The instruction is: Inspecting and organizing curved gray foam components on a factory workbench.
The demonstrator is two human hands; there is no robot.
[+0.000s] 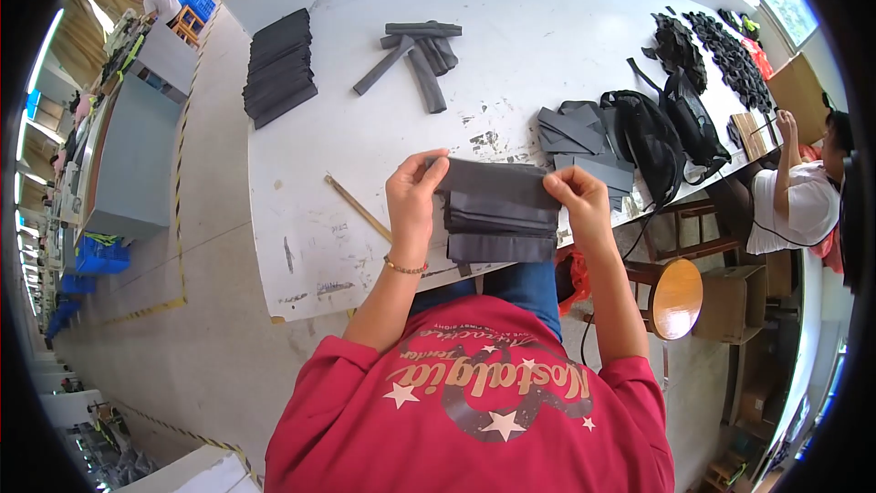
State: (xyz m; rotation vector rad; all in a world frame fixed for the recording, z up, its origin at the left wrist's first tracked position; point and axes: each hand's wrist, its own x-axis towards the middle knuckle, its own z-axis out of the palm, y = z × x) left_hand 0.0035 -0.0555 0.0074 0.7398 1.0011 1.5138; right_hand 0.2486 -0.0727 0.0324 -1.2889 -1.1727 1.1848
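Between my hands a black fabric piece (497, 180) is stretched out flat, above a stack of similar black fabric pieces (502, 247) at the table's near edge. My left hand (415, 192) is closed on its left end, thumb on top. At the right end my right hand (580, 204) pinches it between thumb and fingers. A wooden stick (358, 207) lies beside my left wrist. Just beyond my right hand are loose dark grey flat pieces (584, 141), some overlapping.
On the white table (338, 141) are a long stack of black pieces (278, 68) at far left and loose black strips (424, 59). Black bags (652, 132) and small black parts (730, 59) lie to the right. A person (794, 196) sits right, near a wooden stool (675, 299).
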